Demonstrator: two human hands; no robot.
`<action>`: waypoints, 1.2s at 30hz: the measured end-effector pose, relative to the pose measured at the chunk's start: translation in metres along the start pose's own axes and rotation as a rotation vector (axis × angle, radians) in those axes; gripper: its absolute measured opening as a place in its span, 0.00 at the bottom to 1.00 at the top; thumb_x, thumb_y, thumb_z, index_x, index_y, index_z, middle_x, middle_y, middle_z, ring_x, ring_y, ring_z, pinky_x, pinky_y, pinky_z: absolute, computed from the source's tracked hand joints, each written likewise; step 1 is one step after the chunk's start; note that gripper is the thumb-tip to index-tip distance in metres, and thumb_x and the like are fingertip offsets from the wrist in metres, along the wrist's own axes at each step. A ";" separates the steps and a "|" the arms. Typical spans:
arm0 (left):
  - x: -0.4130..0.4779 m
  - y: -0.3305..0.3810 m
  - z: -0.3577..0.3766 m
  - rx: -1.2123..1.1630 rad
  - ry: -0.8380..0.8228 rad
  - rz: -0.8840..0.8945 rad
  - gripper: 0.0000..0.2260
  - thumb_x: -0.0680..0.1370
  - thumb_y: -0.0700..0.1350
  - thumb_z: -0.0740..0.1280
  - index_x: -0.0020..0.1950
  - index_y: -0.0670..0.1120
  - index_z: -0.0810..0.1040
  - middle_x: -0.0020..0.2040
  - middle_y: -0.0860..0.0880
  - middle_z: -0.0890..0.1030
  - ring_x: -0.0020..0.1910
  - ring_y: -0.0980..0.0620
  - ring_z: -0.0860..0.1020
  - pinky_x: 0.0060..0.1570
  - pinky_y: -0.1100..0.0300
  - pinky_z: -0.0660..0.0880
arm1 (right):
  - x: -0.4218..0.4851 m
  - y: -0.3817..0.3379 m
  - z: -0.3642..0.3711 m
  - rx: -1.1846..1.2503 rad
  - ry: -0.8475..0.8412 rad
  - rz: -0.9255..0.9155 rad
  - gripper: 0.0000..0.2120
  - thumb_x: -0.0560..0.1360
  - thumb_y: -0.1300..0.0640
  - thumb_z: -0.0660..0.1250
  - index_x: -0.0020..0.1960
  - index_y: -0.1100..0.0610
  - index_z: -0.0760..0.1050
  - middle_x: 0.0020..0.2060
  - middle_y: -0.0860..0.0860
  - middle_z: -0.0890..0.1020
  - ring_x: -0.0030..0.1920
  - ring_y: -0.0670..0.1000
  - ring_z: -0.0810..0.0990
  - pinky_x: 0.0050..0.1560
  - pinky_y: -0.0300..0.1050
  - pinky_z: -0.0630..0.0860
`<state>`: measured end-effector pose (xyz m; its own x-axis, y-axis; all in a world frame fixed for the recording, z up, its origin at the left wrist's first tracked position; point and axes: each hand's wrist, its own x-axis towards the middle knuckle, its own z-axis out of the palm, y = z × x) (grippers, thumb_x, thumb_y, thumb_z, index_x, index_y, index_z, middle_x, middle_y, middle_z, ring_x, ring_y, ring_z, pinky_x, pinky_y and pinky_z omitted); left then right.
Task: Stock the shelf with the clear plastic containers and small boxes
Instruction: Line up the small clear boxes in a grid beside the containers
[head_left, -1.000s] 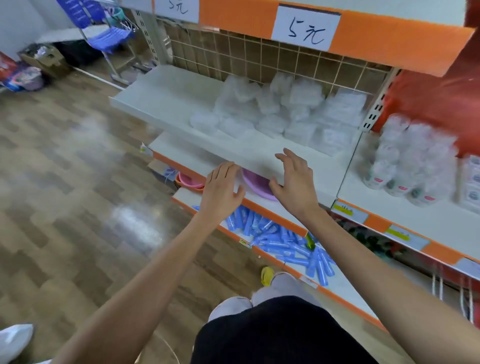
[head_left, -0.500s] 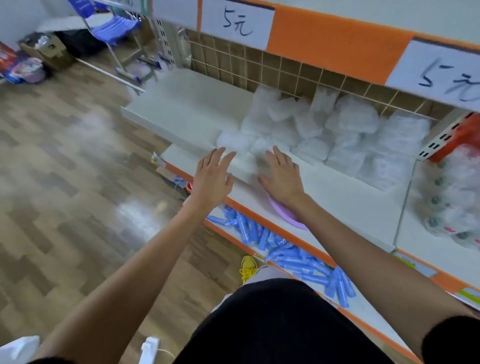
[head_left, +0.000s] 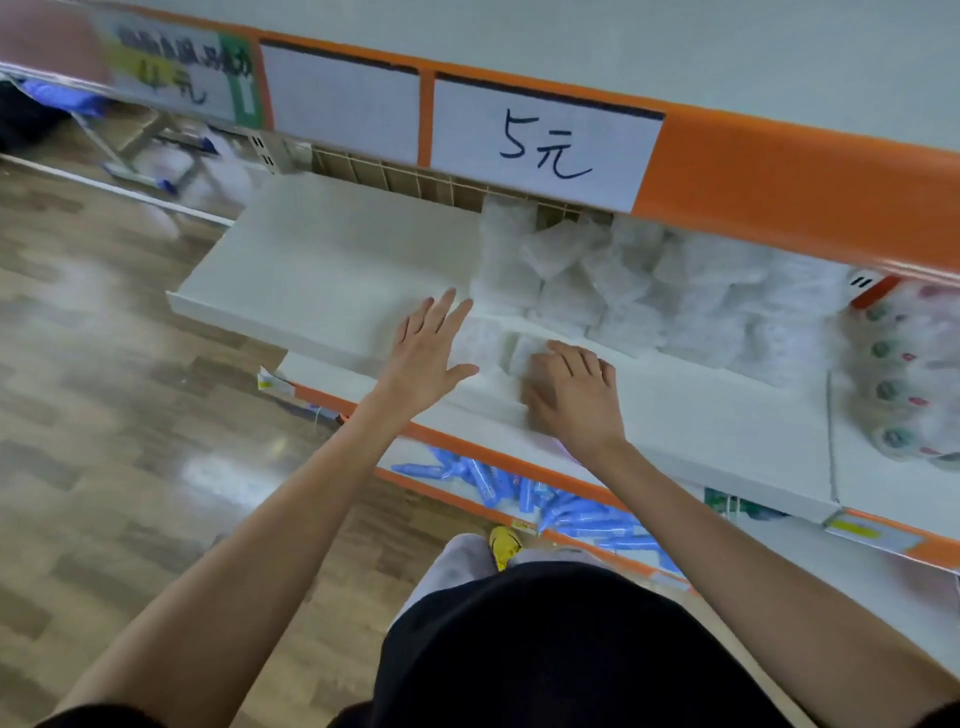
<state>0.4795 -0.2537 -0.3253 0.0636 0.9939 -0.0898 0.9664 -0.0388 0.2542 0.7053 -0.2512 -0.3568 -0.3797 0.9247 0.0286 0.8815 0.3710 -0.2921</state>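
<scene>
A heap of clear plastic containers (head_left: 628, 291) in clear wrap fills the right half of the white shelf (head_left: 322, 270), up to the back grid. Two more clear containers sit at the shelf's front edge. My left hand (head_left: 426, 353) is flat with fingers spread, just left of one front container (head_left: 480, 340). My right hand (head_left: 571, 395) lies over the other front container (head_left: 522, 347), fingers curled round it. No small boxes can be made out.
An orange rail with a "5元" price card (head_left: 545, 145) overhangs the shelf. Wrapped bottles (head_left: 893, 379) stand in the bay to the right. Blue tubes (head_left: 571, 512) lie on the lower shelf. Wooden floor stretches to the left.
Both hands have moved up and forward from the lower shelf edge onto the white shelf. The right hand has closed over a front container, and the view has moved closer.
</scene>
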 end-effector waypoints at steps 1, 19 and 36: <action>0.004 -0.004 -0.001 -0.006 -0.023 0.030 0.34 0.78 0.55 0.66 0.79 0.50 0.54 0.80 0.49 0.53 0.78 0.46 0.52 0.73 0.52 0.51 | -0.001 0.001 0.001 0.003 0.017 0.023 0.21 0.74 0.54 0.72 0.64 0.58 0.75 0.67 0.55 0.75 0.65 0.60 0.72 0.63 0.50 0.60; 0.017 -0.017 -0.016 -0.203 -0.040 0.318 0.29 0.69 0.54 0.77 0.65 0.47 0.72 0.61 0.51 0.76 0.60 0.48 0.73 0.59 0.58 0.64 | 0.001 -0.047 -0.021 0.148 -0.003 0.499 0.28 0.71 0.57 0.71 0.68 0.56 0.67 0.64 0.53 0.73 0.64 0.57 0.72 0.61 0.50 0.66; -0.017 0.132 -0.002 -0.262 -0.074 0.440 0.29 0.69 0.54 0.76 0.66 0.49 0.72 0.62 0.52 0.77 0.62 0.48 0.71 0.60 0.57 0.63 | -0.138 0.040 -0.078 0.257 0.270 0.547 0.36 0.69 0.57 0.72 0.74 0.56 0.64 0.68 0.53 0.73 0.66 0.58 0.71 0.65 0.53 0.67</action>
<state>0.6059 -0.2758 -0.2885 0.4764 0.8791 0.0147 0.7500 -0.4151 0.5150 0.8144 -0.3574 -0.2976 0.2171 0.9753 0.0406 0.8192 -0.1595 -0.5509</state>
